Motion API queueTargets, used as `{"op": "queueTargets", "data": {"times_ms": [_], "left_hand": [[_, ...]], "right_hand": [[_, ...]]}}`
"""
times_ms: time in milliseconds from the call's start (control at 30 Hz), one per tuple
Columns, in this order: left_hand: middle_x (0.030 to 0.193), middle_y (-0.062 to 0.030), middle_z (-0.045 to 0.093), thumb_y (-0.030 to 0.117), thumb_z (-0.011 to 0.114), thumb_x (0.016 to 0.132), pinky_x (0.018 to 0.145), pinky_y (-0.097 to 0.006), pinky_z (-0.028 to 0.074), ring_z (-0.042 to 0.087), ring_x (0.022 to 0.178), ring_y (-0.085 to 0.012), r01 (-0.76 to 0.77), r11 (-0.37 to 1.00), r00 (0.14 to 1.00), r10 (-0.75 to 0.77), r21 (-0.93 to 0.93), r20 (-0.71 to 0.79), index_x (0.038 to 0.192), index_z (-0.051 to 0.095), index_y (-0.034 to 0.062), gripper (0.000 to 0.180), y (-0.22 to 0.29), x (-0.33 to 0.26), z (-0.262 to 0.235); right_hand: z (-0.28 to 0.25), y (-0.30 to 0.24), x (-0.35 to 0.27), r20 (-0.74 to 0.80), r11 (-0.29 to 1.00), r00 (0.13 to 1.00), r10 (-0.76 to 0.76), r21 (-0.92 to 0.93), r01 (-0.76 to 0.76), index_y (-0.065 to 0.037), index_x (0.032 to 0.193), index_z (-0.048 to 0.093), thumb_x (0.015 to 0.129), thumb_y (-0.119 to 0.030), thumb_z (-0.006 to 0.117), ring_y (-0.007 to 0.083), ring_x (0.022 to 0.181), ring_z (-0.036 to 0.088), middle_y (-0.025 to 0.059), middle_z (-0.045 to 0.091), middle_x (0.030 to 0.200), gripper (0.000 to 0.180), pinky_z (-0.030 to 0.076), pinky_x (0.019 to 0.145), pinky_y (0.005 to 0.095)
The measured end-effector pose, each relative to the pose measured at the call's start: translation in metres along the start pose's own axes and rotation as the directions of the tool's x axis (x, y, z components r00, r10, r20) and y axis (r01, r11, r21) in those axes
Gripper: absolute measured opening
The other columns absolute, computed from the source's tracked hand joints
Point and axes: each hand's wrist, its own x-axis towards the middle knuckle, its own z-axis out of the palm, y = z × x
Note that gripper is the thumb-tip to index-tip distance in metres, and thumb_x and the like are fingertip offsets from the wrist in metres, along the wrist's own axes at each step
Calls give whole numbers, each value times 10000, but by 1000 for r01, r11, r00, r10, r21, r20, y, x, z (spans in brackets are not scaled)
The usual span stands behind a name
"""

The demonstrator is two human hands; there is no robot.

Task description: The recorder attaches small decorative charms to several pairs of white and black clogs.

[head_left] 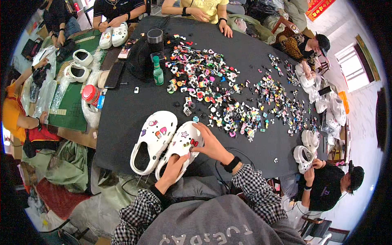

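Two white clogs lie side by side at the near edge of the black table. The left clog (158,130) carries several colourful charms on its upper and is untouched. Both hands are on the right clog (179,141), whose charms include a pink star and a red bow. My left hand (173,169) grips it at the foot opening, some fingers hidden inside. My right hand (211,143) is closed round its outer side, thumb near the red bow and fingers toward the toe. A small round blue-striped charm (195,119) shows at the toe by my right fingertips.
A wide heap of small colourful charms (204,77) spreads beyond the clogs to the right. A green bottle (158,73) and a dark tumbler (155,38) stand at the back left. Co-workers sit around; one at right handles white clogs (304,157). A red-lidded jar (90,94) stands left.
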Motion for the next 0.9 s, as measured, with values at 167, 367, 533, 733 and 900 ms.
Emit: {"op": "queueTargets", "data": {"times_ms": [167, 367, 533, 733, 900], "left_hand": [[982, -41, 578, 266, 578, 905, 710, -242, 414, 499, 834, -92, 21, 1000, 999, -22, -19, -41, 1112, 542, -72, 398, 4, -1, 3], [1041, -60, 561, 286, 577, 897, 775, -247, 416, 499, 910, -112, 120, 993, 991, -120, 9, -51, 1168, 519, -69, 450, 1, 3, 1], [1079, -54, 562, 238, 567, 905, 839, -250, 403, 500, 961, -119, 12, 999, 999, -14, -37, -31, 1176, 529, -61, 405, -15, 8, -3], [1141, -85, 582, 258, 571, 935, 902, -278, 400, 511, 1039, -142, 0, 993, 1000, 1, 121, -4, 1204, 533, -72, 427, 0, -4, 7], [1169, -78, 574, 299, 529, 963, 916, -274, 392, 506, 1047, -140, -43, 984, 998, 36, 171, 43, 1237, 520, -61, 452, -3, -4, 3]], "right_hand": [[0, -5, 8, 61, 990, 996, 64, 122, -71, -93, 1411, 315, 663, -153, 808, 371, 1294, 353, 203, 320, 1411, 898, 339, 1061, 399], [-3, -11, 11, 48, 991, 997, 61, 112, -67, -84, 1382, 338, 648, -144, 808, 372, 1268, 374, 203, 357, 1352, 873, 360, 1037, 392], [-3, -7, 14, 89, 996, 994, 57, 61, -63, -92, 1391, 335, 633, -165, 824, 389, 1271, 371, 216, 350, 1357, 905, 354, 1045, 401], [-7, 4, 7, 108, 995, 994, 36, 87, -45, -84, 1409, 330, 647, -234, 836, 367, 1316, 340, 215, 332, 1398, 927, 335, 1071, 406], [-13, -4, 7, 180, 993, 981, 68, 85, -84, -99, 1436, 301, 690, -310, 813, 368, 1336, 311, 214, 313, 1420, 929, 313, 1087, 417]]}}
